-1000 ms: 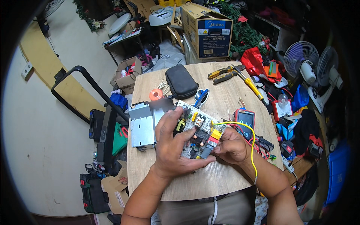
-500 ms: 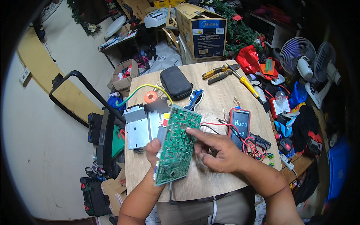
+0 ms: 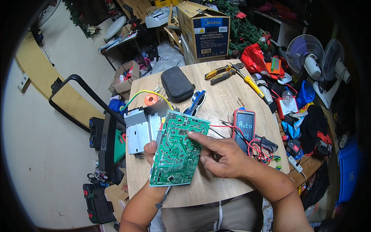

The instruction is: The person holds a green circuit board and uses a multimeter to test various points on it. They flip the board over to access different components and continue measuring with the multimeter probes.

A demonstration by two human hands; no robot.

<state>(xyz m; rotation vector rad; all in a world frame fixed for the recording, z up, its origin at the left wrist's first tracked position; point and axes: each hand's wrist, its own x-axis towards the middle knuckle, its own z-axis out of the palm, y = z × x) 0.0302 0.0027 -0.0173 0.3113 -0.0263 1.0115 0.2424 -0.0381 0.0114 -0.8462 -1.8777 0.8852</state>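
A green circuit board [image 3: 176, 152] is held up over the table, its soldered side toward me. My left hand [image 3: 150, 150] grips it by the left edge; the thumb shows there, while the other fingers are hidden behind the board. With the index finger stretched out, my right hand [image 3: 226, 157] touches or nearly touches the board's upper right part; its other fingers are curled and nothing shows in them. A yellow-green wire [image 3: 148, 91] runs from the board's top to the left. Behind the board lies a grey metal housing [image 3: 138, 133].
Right of the board lies a red-framed multimeter [image 3: 244, 129] with tangled test leads [image 3: 261, 154]. A black zip case [image 3: 177, 84], sunglasses [image 3: 196, 102], an orange spool [image 3: 151, 99], pliers [image 3: 224, 74] and a yellow-handled soldering iron [image 3: 251, 83] lie farther back. Electric fans [image 3: 311, 63] stand at the right.
The board has turned to face me more squarely and shifted slightly left with my left hand. My right index finger stays at its upper part. The whole view has shifted a little.
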